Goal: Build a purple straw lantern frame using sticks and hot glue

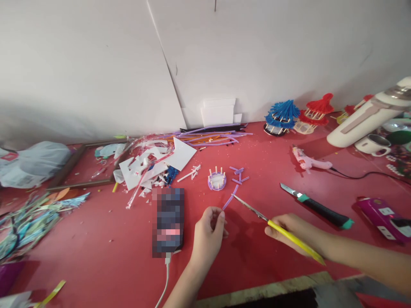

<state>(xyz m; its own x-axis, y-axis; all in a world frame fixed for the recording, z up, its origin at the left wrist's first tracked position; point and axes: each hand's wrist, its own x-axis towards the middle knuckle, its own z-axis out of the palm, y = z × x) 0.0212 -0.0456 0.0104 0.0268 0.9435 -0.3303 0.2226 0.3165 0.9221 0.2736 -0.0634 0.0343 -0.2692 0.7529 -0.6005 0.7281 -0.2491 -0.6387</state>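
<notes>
- Pinching one end of a purple strip (228, 201), the L hand (207, 233) had thumb & index together on it; other fingers were curled.
- R hand (299, 226) was closed round yellow-handled scissors (290, 236), tips right by the strip; couldn't tell if the blades had a small gap.
- Strip lay btwn the L fingertips and the short purple pcs (239, 172), just in front of the purple ring w/ upright pegs (217, 179).
- Main risk, imo: a nicked L fingertip, b/c the blades pointed toward that side and the strip was short.
- Strip might've swung or slipped out too, b/c only one end was held; result = crooked or uneven cut.
- Small pcs could've been flicked off or mixed up if a sleeve or blade brushed them. Ring was close enough to get knocked, pegs bent.
- Box cutter (324, 210) lay beyond the R hand, blade out: cut risk if that hand drifted fwd.
- Glue gun (310, 161) could've been dragged if its cord (351, 176) got snagged.
</notes>
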